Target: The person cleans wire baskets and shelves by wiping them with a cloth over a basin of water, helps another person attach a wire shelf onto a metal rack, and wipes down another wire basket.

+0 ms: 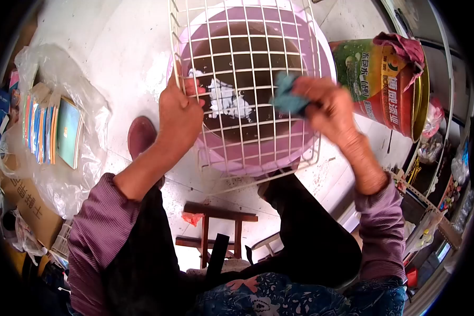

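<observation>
A white wire rack (252, 67) is held tilted over a pink-purple basin (325, 50) of dark, murky water (279, 58). My left hand (181, 108) is closed around the rack's left edge, its fingertips showing through the wires. On the right side of the grid, my right hand (326, 105) grips a bunched teal cloth (288, 95) against the wires. That hand is slightly blurred. A bright white patch shows through the mesh on the water; whether it is foam or a reflection I cannot tell.
To the right lies a large printed paint bucket (376, 84) with a dark red cloth (405, 50) over it. A clear plastic bag (92, 113) of books is at left, near a cardboard box (31, 205). A wooden stool (204, 231) stands below; cluttered shelving lines the right.
</observation>
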Demonstrator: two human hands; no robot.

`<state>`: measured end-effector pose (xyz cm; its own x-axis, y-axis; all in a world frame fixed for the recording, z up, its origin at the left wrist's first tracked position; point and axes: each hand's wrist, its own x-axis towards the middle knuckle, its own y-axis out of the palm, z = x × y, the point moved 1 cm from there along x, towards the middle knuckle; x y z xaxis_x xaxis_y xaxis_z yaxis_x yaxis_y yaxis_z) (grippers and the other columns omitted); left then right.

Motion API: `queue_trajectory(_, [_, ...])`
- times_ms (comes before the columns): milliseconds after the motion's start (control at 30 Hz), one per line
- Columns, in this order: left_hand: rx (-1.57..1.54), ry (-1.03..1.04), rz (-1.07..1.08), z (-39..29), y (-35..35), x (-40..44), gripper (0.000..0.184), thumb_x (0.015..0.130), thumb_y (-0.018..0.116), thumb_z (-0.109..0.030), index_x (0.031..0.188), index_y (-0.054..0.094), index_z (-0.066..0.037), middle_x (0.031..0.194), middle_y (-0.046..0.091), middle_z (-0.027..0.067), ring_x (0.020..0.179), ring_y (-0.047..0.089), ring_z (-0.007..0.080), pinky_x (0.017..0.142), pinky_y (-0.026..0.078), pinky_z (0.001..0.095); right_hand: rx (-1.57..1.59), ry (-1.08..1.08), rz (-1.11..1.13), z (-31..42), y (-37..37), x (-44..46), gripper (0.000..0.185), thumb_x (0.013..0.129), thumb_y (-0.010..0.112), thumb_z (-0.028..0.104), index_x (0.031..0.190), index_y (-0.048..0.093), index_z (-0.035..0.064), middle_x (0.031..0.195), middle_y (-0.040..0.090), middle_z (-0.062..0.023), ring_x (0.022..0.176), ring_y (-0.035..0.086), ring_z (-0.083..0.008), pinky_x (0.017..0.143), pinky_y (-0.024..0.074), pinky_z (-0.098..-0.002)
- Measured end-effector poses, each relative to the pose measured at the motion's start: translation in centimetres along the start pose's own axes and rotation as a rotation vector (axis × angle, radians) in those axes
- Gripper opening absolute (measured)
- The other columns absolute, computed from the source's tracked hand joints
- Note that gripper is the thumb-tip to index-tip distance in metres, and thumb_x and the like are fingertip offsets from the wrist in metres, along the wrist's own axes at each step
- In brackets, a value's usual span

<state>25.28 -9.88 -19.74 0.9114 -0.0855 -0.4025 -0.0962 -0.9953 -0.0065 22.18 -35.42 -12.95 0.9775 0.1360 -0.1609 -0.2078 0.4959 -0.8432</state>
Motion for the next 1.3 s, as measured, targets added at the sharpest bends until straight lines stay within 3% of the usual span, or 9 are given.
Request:
queue_trajectory(133, [0.097,0.084,0.033,0.5,0.3,-0.7,0.064,0.075,0.035,0.014,0.137,0.031,0.002,0.097,0.054,0.0109,0.084,0.058,0.0173,0.068,0.050,0.0251,-0.198,-0.191,-0.228,-0.6,-0.1,3.8,0.041,0.072,0.053,0.002,0.112,0.060,0.0031,0.109,0.062,-0.0160,0.090,0.064,-0.0295,0.082,0.0517,-0.0371])
queue_trajectory(167, [0.158,0.150,0.040,0.1,0.5,-0.8,0.064,0.075,0.035,0.014,0.138,0.031,0.001,0.097,0.054,0.0108,0.083,0.058,0.0173,0.068,0.049,0.0252,-0.049,0.070,-0.096,0.3,0.6,3.7,0.041,0.073,0.054,0.004,0.114,0.059,0.0035,0.106,0.061,-0.0187,0.087,0.063,-0.0326,0.080,0.0516,-0.0406])
queue_trajectory(233, [0.182,0.175,0.025,-0.6,0.5,-0.9,0.068,0.075,0.034,0.015,0.140,0.030,-0.003,0.096,0.054,0.0101,0.083,0.058,0.0163,0.068,0.048,0.0247,-0.153,0.088,-0.203,0.8,3.7,1.4,0.043,0.071,0.058,0.005,0.114,0.058,0.0040,0.106,0.057,-0.0201,0.085,0.062,-0.0347,0.079,0.0512,-0.0443])
queue_trajectory(433, [0.151,0.067,0.018,-0.1,0.4,-0.9,0.071,0.076,0.032,0.014,0.144,0.024,-0.005,0.097,0.052,0.0089,0.084,0.055,0.0145,0.068,0.047,0.0237,0.015,0.053,0.229,3.3,2.6,-3.7,0.038,0.066,0.059,0.003,0.104,0.062,0.0036,0.103,0.054,-0.0143,0.082,0.060,-0.0337,0.073,0.0519,-0.0448])
queue_trajectory(567, [0.197,0.083,0.051,-0.5,0.3,-1.2,0.060,0.086,0.039,0.008,0.143,0.021,0.001,0.105,0.055,0.0108,0.088,0.057,0.0144,0.073,0.050,0.0245,-0.508,-0.223,-0.161,3.3,-2.8,3.7,0.036,0.068,0.059,0.006,0.104,0.063,0.0079,0.104,0.059,-0.0117,0.083,0.061,-0.0280,0.068,0.0560,-0.0345])
queue_trajectory(767, [0.088,0.071,0.034,-1.1,0.6,-0.7,0.071,0.075,0.032,0.016,0.143,0.025,-0.003,0.097,0.052,0.0062,0.083,0.053,0.0128,0.067,0.046,0.0215,-0.834,-0.147,0.157,0.7,0.5,4.0,0.028,0.066,0.062,0.004,0.094,0.062,0.0015,0.096,0.056,-0.0143,0.088,0.059,-0.0321,0.060,0.0547,-0.0367])
queue_trajectory(1033, [0.034,0.040,0.045,-0.5,0.4,-0.4,0.073,0.075,0.032,0.016,0.144,0.027,-0.007,0.095,0.052,0.0047,0.083,0.053,0.0118,0.067,0.047,0.0209,-0.153,0.113,0.446,2.9,2.3,-8.7,0.026,0.066,0.063,0.009,0.091,0.062,0.0013,0.093,0.059,-0.0178,0.079,0.063,-0.0287,0.062,0.0525,-0.0379])
queue_trajectory(1167, [0.053,0.016,0.049,0.2,0.2,-0.5,0.055,0.089,0.039,0.007,0.142,0.029,-0.005,0.097,0.054,0.0053,0.080,0.055,0.0108,0.067,0.049,0.0229,0.584,0.458,0.297,1.5,-1.0,-7.4,0.017,0.072,0.061,0.005,0.087,0.069,0.0032,0.083,0.066,-0.0110,0.074,0.064,-0.0192,0.069,0.0509,-0.0293])
queue_trajectory(1300, [0.000,0.053,0.064,-0.3,-0.5,-0.5,0.052,0.090,0.041,0.006,0.141,0.031,-0.003,0.095,0.054,0.0044,0.079,0.054,0.0103,0.069,0.050,0.0226,0.998,0.689,-0.091,3.0,-5.1,-4.9,0.024,0.074,0.058,-0.002,0.096,0.066,-0.0001,0.078,0.065,-0.0037,0.058,0.057,-0.0100,0.052,0.0468,-0.0233])
